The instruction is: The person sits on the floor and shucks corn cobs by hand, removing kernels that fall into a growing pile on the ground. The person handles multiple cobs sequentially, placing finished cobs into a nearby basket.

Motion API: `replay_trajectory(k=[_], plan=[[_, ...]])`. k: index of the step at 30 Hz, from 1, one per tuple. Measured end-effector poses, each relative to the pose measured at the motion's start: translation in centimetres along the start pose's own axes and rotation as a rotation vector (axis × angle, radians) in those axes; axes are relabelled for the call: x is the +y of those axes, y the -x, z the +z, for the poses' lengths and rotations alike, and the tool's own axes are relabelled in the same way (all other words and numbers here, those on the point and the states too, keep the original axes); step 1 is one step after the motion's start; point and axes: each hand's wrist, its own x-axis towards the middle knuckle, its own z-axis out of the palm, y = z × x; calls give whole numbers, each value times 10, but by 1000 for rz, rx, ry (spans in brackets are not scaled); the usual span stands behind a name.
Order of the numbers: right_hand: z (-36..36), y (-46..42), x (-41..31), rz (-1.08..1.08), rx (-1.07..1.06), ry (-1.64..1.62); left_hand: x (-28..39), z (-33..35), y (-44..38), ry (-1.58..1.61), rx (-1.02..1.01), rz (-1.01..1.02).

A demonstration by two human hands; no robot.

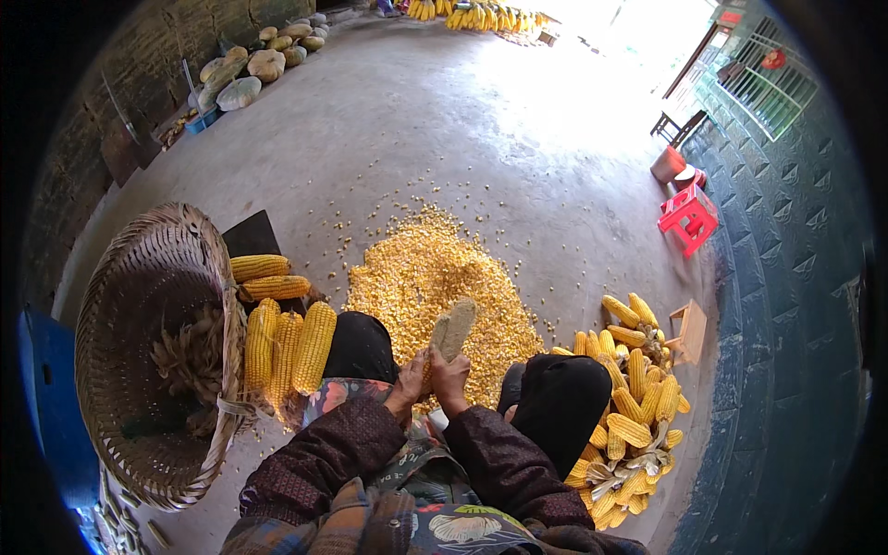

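Note:
Both hands meet in front of my lap. My right hand (449,380) grips a corncob (459,327) whose visible upper part is bare of kernels. Pressed against its left side is a second cob (438,334), held in my left hand (408,386); its top looks bare, and my fingers cover much of its lower part. Beneath and beyond the hands, a broad heap of loose corn kernels (409,263) lies on the concrete floor between my knees, with stray kernels scattered around it.
Left of my knee are several full ears of corn (316,347) and a large woven basket (156,277) holding dry husks. A big pile of ears (628,409) lies at right, near a small wooden stool (687,331) and a red plastic stool (690,218). Pumpkins (266,65) line the far left wall.

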Motion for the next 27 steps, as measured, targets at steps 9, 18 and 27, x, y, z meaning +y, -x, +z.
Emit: replay_trajectory(k=[9,18,27], plan=[[-23,-9,-2,81,-219,-340,21,2,3,104,3,-290],[-6,-5,14,238,-14,-119,21,24,18,-324,-46,280],[-12,-8,6,100,-104,-339,35,8,12,-27,66,-253]])
